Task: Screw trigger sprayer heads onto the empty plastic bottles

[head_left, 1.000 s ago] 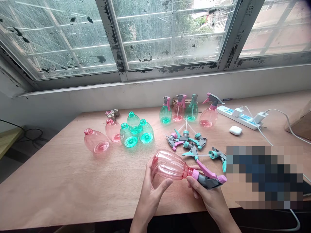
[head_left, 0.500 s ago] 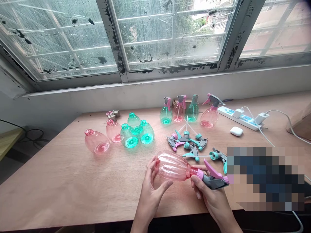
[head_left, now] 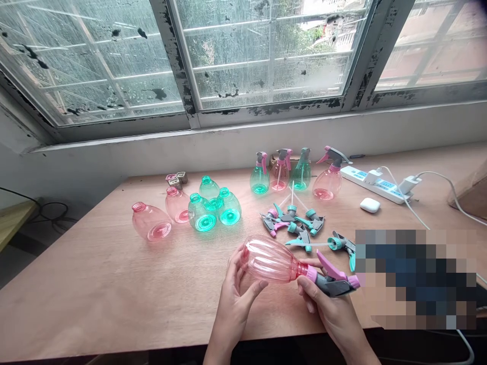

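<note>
Lying sideways above the table's front part is a clear pink bottle (head_left: 268,259), its base cupped in my left hand (head_left: 239,299) with the thumb held off it. My right hand (head_left: 323,304) pinches the pink collar of a trigger sprayer (head_left: 335,281) at the bottle's neck. This sprayer has a grey body and a pink lever pointing up and away. How far the collar is screwed on cannot be made out. Beyond my hands lie several loose trigger sprayers (head_left: 292,218), teal, pink and grey, some with tubes showing. Another teal and grey sprayer (head_left: 342,246) lies to their right.
Open-necked pink bottles (head_left: 150,223) and green bottles (head_left: 203,215) stand at left. Several bottles with sprayers (head_left: 259,177) line the back. A white power strip (head_left: 375,185) with chargers, a white case (head_left: 370,205) and cables are at right. A pixelated patch hides the right front.
The bottle has shifted a touch left in my hands. The sprayer's pink lever has turned slightly left, and both hands keep their grip.
</note>
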`<state>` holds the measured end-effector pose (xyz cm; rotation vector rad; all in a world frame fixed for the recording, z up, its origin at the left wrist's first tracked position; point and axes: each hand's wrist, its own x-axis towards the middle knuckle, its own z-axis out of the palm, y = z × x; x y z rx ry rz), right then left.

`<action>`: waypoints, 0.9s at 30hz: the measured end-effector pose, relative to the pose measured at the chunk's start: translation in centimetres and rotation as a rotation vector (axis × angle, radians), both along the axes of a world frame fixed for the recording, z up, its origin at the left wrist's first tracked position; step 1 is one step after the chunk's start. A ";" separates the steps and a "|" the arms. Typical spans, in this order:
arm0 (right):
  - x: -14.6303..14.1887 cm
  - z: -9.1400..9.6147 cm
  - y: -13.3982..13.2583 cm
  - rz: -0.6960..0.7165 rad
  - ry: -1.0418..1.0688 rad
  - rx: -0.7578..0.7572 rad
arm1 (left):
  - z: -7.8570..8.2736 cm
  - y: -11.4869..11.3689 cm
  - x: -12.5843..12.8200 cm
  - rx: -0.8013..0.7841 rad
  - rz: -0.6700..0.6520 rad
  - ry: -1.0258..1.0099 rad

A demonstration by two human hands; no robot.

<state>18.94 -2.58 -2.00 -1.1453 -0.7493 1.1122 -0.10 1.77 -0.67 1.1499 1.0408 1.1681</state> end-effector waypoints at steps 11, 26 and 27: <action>0.1 -0.4 -0.2 0.019 -0.040 -0.039 | 0.2 -0.3 0.0 -0.015 -0.021 -0.027; -0.2 -0.1 -0.2 0.006 -0.095 -0.026 | 0.1 -0.3 0.0 0.000 -0.024 -0.010; -0.2 -0.1 -0.3 0.001 -0.112 -0.031 | 0.1 -0.3 0.0 -0.006 -0.022 -0.032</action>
